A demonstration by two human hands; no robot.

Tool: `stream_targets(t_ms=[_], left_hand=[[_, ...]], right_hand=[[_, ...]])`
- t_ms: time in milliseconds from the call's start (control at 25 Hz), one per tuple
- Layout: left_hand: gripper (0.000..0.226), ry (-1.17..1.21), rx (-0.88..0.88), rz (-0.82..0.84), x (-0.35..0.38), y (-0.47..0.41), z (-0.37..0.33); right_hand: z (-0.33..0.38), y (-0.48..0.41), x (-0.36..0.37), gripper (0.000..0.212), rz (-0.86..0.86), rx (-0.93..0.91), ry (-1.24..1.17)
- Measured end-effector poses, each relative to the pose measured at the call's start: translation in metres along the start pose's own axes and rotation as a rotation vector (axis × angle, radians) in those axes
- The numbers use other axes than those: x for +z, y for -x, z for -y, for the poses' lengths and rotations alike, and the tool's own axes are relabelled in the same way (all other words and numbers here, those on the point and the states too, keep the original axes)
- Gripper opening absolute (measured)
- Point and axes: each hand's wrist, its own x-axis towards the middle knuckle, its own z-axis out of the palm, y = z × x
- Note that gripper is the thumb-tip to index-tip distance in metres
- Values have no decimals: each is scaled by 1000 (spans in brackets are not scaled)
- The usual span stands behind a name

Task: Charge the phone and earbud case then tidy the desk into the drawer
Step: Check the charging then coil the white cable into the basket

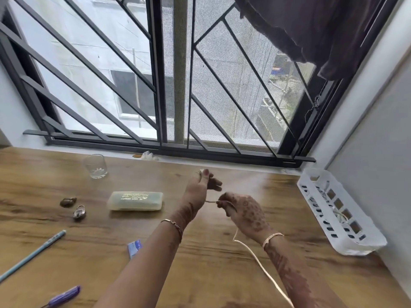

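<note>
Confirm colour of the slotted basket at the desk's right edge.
White. The basket is plain, with no printed pattern. It shows best in the head view.

**Desk layout by the window, quick rundown**

Spotted a glass (95,166) at the back left of the desk (211,274), close to the window (169,85) behind it. Found a flat box (135,201) left of the middle, with a padlock (79,212) to its left and a small lump (68,202) just behind the padlock. Saw a pencil (33,255) and a pen (64,295) at the front left, with a packet (134,246) to their right. Noticed a basket (364,246) along the right edge. Caught a cable (266,272) running between the left hand (200,187) and right hand (242,210) over the middle.
</note>
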Motion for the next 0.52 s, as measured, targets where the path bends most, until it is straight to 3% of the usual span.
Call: stream_targets(t_ms=[80, 200, 360, 520], left_hand=[[28, -308, -6, 85, -2, 3, 9], [32, -434, -18, 171, -4, 2, 16], [48, -337, -60, 237, 0, 9, 7], [50, -75, -162, 209, 9, 12, -13]], right_hand=[[-2, -6, -7, 16, -59, 60, -69], [-7, -16, -15, 17, -158, 147, -227], [-8, -28, -18, 19, -216, 184, -250], [-6, -40, -10, 27, -261, 262, -540]])
